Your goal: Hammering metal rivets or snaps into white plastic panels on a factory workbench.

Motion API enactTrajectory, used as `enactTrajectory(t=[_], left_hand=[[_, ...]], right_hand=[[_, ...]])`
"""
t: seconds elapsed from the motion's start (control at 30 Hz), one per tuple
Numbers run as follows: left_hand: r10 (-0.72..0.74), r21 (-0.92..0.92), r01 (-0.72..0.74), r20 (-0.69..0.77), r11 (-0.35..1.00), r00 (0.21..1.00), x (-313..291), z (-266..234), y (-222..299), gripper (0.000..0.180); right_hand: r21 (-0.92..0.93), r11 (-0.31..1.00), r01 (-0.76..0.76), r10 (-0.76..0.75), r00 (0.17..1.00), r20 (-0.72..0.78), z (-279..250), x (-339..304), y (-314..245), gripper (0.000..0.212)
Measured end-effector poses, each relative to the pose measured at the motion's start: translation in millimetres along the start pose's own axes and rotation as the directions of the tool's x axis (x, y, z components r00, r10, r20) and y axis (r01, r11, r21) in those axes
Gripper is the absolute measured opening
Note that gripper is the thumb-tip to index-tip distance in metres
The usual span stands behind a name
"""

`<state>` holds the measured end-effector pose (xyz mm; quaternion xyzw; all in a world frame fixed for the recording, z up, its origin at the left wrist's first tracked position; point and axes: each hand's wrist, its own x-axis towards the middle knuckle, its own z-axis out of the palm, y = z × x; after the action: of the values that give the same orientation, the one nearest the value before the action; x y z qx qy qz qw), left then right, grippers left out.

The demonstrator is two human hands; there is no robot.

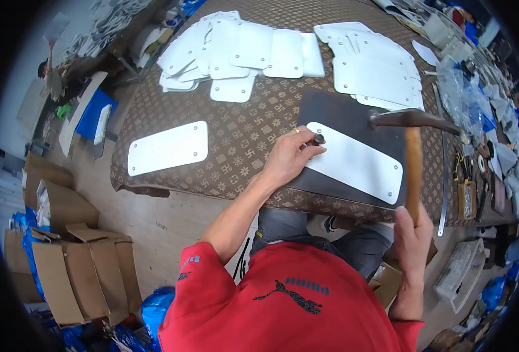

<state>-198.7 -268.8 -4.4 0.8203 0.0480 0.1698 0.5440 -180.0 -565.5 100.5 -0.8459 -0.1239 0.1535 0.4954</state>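
Left grip [287,157] at end of panel [358,164]

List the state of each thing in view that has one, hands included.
Dark mat: partly covered
White panel on mat: flat
Left hand: pinching
Dark cylindrical tool: pinched
Right hand: gripping
Wooden-handled hammer: gripped, apparently raised
Lone white panel: flat, corners studded
Left panel pile: loosely overlapping
Right panel pile: overlapping, fanned

White panels [168,148] and dark mat [353,121] on patterned brown table [242,135].
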Motion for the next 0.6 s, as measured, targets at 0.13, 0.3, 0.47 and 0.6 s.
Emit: enactTrajectory(t=[0.13,0.3,0.47,0.6], left_hand=[[0.033,-0.206,-0.021,0.053,0.978,0.998,37.9,49.4,20.5,0.015],[0.104,-0.356,-0.041,0.158,0.934,0.982,89.1,126.4,33.9,0.017],[0.148,-0.3,-0.067,0.258,0.952,0.955,103.1,171.4,36.2,0.015],[0.043,-0.212,0.033,0.342,0.977,0.939,96.6,175.4,39.0,0.017]], right_hand=[[0.206,0.979,0.012,0.035,0.975,-0.221,-22.1,-12.1,-7.5,0.019],[0.273,0.957,0.099,-0.003,0.944,-0.331,-55.2,-23.4,6.4,0.02],[0.275,0.956,0.1,0.026,0.906,-0.422,-76.6,-41.6,15.9,0.021],[0.16,0.968,0.193,-0.057,0.79,-0.611,-93.0,-45.4,4.3,0.021]])
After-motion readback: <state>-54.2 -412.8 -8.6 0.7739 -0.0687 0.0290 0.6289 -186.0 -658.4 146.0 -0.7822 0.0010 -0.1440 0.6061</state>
